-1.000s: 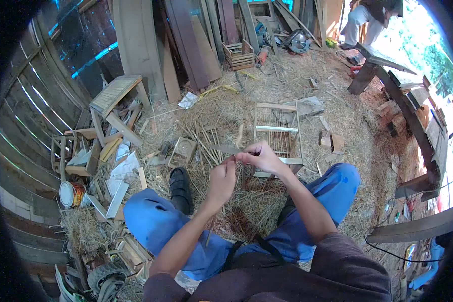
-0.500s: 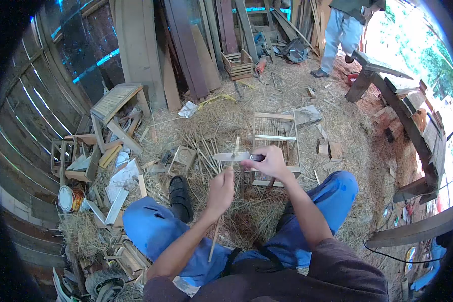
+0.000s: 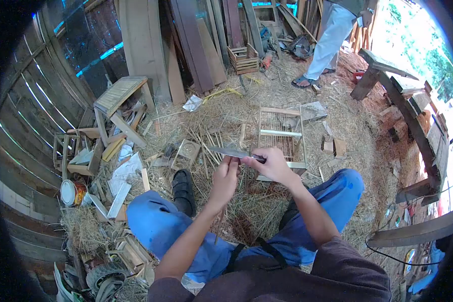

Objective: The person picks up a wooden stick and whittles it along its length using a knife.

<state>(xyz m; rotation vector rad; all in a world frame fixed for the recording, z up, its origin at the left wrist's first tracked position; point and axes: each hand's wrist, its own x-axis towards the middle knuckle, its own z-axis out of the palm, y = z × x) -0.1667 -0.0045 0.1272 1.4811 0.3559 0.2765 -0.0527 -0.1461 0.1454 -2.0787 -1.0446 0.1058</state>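
Knife (image 3: 232, 151) gripped by its handle in right hand (image 3: 270, 164), blade pointing left over left hand (image 3: 225, 177). Left hand pinches thin bamboo stick (image 3: 220, 219), which hangs down below the blade.

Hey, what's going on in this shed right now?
A person sits on the straw-covered floor, whittling. The right hand holds a knife by its handle, blade pointing left. The left hand grips a thin stick right by the blade. A small wooden cage frame lies just beyond. Another person stands at the back.
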